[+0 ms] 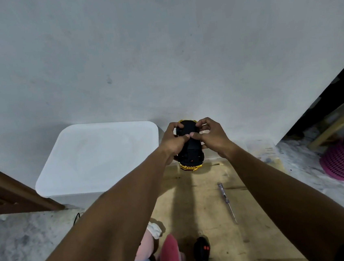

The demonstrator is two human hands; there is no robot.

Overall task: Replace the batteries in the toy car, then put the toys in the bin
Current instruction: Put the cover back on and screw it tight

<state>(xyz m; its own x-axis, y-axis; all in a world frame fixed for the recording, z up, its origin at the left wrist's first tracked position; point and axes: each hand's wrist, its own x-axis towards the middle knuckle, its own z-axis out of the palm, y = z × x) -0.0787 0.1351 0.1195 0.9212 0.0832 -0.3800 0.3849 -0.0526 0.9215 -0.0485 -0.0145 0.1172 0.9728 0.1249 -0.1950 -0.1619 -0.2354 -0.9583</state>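
The toy car [190, 147] is held up in the air with its black underside turned toward the camera, and its gold body shows only at the two ends. Both hands hold it over the far end of the wooden desk [211, 228], close to the grey wall. The left hand [173, 142] grips the left side of the car and the right hand [212, 136] grips the right side; the fingers [201, 123] of both are curled around the edges, and the two thumbs press on the underside near its middle. On the desk, below the right forearm, lies a thin screwdriver [227, 201] with a clear handle. At the near edge of the desk lie a black remote control [202, 254] with red buttons and, just beside it on the left, a plush toy [147, 252] in pink and light blue. To the left of the desk stands a white bin [97, 155] against the wall. A clear plastic box [262, 148] stands at the far right corner of the desk, and a pink basket [338, 164] stands on the floor well apart on the right.
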